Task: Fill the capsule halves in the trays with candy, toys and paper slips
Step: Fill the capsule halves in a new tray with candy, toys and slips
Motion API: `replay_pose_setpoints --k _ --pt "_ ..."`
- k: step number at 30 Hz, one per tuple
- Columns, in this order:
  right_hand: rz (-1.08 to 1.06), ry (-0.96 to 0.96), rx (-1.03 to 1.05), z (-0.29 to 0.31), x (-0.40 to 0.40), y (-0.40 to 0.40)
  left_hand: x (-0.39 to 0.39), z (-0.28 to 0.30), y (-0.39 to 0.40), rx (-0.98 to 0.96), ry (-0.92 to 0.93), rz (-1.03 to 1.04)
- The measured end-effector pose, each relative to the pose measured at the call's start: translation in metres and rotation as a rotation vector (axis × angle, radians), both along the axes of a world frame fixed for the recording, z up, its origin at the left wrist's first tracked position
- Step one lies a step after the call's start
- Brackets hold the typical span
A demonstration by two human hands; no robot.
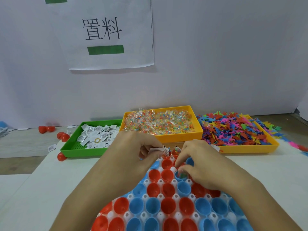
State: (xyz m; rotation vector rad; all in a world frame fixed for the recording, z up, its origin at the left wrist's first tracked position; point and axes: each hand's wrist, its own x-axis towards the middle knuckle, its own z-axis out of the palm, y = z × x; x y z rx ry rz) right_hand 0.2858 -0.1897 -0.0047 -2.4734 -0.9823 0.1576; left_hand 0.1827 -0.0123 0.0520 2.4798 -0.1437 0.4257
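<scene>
From the head view, the left hand [133, 147] pinches a few paper slips [164, 150] above the far rows of the white capsule tray [175, 196], likely kept ready as stock. The right hand [198, 162] curls its fingers [180, 167] down at a blue capsule half [180, 175] already holding candy; whether they grip anything cannot be told. The supply trays sit just behind on the bench [50, 189]: green slip tray [80, 150], candy tray [183, 135], toy tray [250, 148]. The hands hide the far capsule halves; the frame cuts off the near rows.
</scene>
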Motion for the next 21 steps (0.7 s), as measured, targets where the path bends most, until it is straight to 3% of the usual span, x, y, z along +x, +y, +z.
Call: replay_pose_setpoints --k 3,6,11,17,21 --pt "-0.004 -0.001 0.059 0.004 0.001 -0.001 0.001 -0.002 0.000 -0.023 0.001 -0.005" --pt "0.008 0.075 0.275 0.015 -0.001 -0.004 0.001 -0.001 -0.001 -0.099 0.008 -0.006" --pt "0.084 0.382 0.565 0.032 -0.012 0.000 0.001 0.000 -0.004 -0.127 -0.035 0.010" --pt "0.045 0.772 0.756 0.036 -0.018 0.006 0.001 0.002 -0.008 -0.062 -0.113 -0.023" --pt "0.020 0.857 0.831 0.035 -0.015 0.004 0.001 0.003 -0.009 -0.046 -0.143 -0.050"
